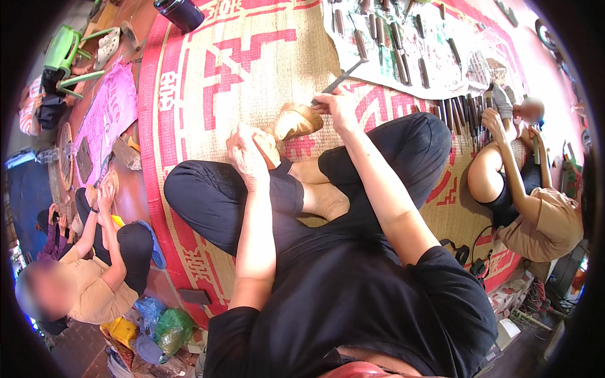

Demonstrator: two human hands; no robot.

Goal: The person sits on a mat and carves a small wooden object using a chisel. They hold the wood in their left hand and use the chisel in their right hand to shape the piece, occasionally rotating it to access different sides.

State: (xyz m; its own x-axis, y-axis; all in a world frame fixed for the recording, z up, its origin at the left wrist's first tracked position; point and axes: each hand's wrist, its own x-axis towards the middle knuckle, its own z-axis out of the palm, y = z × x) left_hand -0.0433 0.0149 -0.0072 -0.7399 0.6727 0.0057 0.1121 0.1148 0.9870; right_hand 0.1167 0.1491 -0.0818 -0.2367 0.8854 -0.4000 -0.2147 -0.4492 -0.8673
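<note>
My left hand [247,154] is closed around the near end of a pale, yellowish wood carving [297,121], held low over the mat by my crossed legs. The carving's far end is rounded, and my fingers partly hide the near end. In my right hand [338,110], just right of the carving, is a long, thin, dark carving tool [345,77]. It slants up and to the right, its lower end close to the wood. Whether it touches the carving I cannot tell.
Beneath me lies a red-and-straw woven mat [252,69]. Several carving tools rest on a white sheet [435,69] ahead, with more in a row [463,116] at right. A dark container [179,14] stands far left. People sit at left [94,271] and right [535,208].
</note>
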